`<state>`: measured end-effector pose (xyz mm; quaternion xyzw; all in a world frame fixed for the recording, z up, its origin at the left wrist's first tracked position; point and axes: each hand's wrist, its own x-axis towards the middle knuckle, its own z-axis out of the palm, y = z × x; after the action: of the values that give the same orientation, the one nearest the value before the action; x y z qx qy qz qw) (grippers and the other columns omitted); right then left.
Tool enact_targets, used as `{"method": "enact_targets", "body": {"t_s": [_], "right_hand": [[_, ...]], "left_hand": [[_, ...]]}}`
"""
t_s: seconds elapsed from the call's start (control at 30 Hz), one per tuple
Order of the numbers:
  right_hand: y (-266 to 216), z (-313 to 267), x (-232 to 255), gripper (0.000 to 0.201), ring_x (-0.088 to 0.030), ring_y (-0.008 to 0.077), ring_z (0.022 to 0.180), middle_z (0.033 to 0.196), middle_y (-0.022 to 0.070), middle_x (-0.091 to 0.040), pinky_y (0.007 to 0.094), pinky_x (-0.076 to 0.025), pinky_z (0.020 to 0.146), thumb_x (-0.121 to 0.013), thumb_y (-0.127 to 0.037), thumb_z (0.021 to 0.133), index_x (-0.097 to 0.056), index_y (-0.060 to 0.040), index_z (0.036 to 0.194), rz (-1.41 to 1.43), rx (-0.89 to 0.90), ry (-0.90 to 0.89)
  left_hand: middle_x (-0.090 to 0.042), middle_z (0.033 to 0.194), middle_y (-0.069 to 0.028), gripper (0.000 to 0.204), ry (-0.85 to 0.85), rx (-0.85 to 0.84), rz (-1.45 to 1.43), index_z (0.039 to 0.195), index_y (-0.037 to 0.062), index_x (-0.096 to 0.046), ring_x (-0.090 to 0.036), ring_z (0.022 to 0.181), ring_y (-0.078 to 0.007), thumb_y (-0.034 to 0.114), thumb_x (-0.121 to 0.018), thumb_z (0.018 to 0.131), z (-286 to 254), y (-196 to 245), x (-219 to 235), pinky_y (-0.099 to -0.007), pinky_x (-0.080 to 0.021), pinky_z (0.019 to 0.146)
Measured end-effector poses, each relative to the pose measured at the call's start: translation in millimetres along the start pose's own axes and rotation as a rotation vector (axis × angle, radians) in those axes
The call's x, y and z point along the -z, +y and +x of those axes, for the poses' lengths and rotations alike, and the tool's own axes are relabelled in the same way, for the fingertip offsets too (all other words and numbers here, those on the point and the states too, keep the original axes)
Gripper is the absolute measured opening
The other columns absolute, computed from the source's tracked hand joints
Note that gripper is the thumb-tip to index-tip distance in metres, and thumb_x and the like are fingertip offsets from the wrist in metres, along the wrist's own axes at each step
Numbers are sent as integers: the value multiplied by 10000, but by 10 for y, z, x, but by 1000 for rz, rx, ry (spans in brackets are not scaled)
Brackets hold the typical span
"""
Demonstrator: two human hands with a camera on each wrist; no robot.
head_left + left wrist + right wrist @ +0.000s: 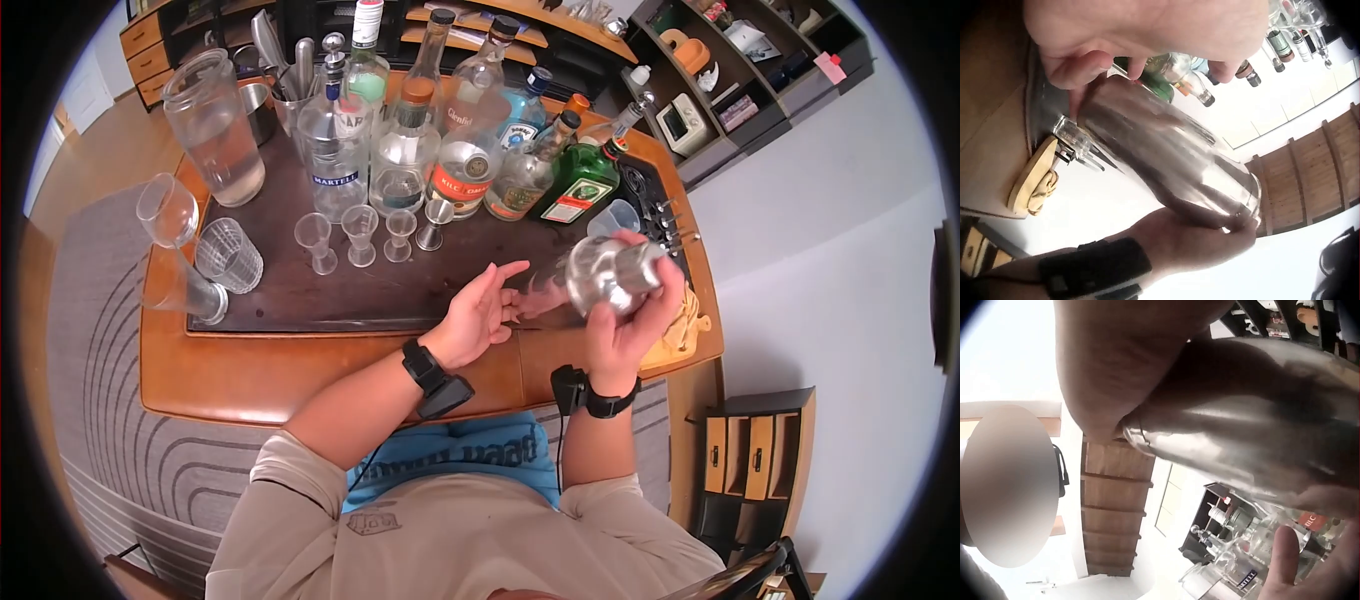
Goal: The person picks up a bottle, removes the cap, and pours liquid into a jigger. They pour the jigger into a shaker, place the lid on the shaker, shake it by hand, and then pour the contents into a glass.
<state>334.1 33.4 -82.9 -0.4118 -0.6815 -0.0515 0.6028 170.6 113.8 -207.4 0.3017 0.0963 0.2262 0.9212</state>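
Head view: the right-hand grip is curled round a shiny silver metal shaker, blurred, held above the right part of a brown wooden worktop with a dark inset. The left-hand grip is open near it, fingers loosely spread. Left wrist view: the shaker slants between both hands; whether the left fingers touch it, I cannot tell. Right wrist view: the right hand covers one end of the shaker; clear glass bottles show beyond.
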Motion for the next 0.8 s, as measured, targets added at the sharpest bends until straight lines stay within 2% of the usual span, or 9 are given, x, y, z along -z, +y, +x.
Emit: {"method": "enact_targets", "body": {"t_s": [0.07, 0.13, 0.17, 0.23, 0.37, 0.47, 0.63, 0.7, 0.8], "right_hand": [[-2, -15, -49, 700, -647, 417, 1237, 1425, 329, -581, 511, -557, 998, -764, -286, 971, -412, -129, 1556, -35, 9, 0], [-147, -47, -50, 502, -671, 453, 1183, 1382, 266, -624, 525, -561, 961, -790, -298, 915, -579, -205, 1361, -173, 168, -188], [-239, 31, -53, 383, -688, 473, 1132, 1358, 214, -651, 536, -562, 923, -821, -318, 856, -643, -258, 1190, -131, 267, -338], [-358, 38, -114, 354, -699, 470, 1113, 1351, 193, -662, 533, -565, 900, -842, -317, 828, -656, -275, 1127, -141, 316, -408], [40, -40, -87, 781, -652, 410, 1240, 1436, 283, -595, 530, -551, 1013, -747, -177, 920, -387, -187, 1613, -79, 73, -48], [52, -51, -45, 780, -616, 396, 1295, 1468, 322, -557, 525, -536, 1052, -720, -145, 943, -328, -93, 1615, -40, -166, 105], [-349, -60, -136, 638, -650, 447, 1231, 1448, 233, -605, 547, -555, 973, -809, -234, 880, -569, -278, 1470, -167, 326, -398], [-279, -54, -176, 661, -662, 447, 1206, 1454, 259, -601, 551, -565, 947, -794, -248, 900, -528, -253, 1505, -183, 396, -377], [-6, -97, -193, 731, -623, 399, 1271, 1455, 295, -574, 548, -536, 1034, -734, -202, 959, -373, -116, 1588, -83, 44, 39]], "left_hand": [[-553, 1597, -54, 787, -20, 22, 15, 1672, 141, -378, -581, 1381, -197, 690, -317, 1111, 5, 5, -11, -308, -488, 918], [-624, 1412, -73, 747, 60, -30, -67, 1657, 161, -395, -591, 1105, -123, 674, -343, 1116, 9, 3, -131, -260, -314, 671], [-624, 1412, -73, 747, 59, -30, -67, 1657, 161, -395, -591, 1105, -123, 674, -343, 1116, 1, 28, -193, -260, -314, 671], [-602, 1446, -91, 789, 91, -64, -157, 1656, 149, -405, -586, 1141, -130, 703, -352, 1097, -13, 59, -301, -257, -319, 676], [-618, 1354, -52, 770, 29, -33, -25, 1667, 171, -404, -538, 1004, -115, 689, -347, 1101, 21, -36, -45, -262, -309, 670], [-614, 1345, -46, 760, 43, -31, -27, 1666, 171, -405, -515, 976, -113, 681, -340, 1106, 1, 0, -59, -264, -312, 670], [-605, 1470, -81, 783, 132, -79, -211, 1660, 125, -403, -560, 1054, -115, 679, -333, 1111, 56, 9, -278, -270, -328, 677], [-591, 1527, -106, 792, 130, -55, -216, 1655, 99, -402, -580, 1087, -124, 674, -332, 1115, 30, 21, -263, -273, -338, 681], [-632, 1431, -95, 800, 50, -72, -64, 1666, 116, -393, -580, 1076, -127, 682, -344, 1103, 1, -3, -42, -269, -329, 678]]}}
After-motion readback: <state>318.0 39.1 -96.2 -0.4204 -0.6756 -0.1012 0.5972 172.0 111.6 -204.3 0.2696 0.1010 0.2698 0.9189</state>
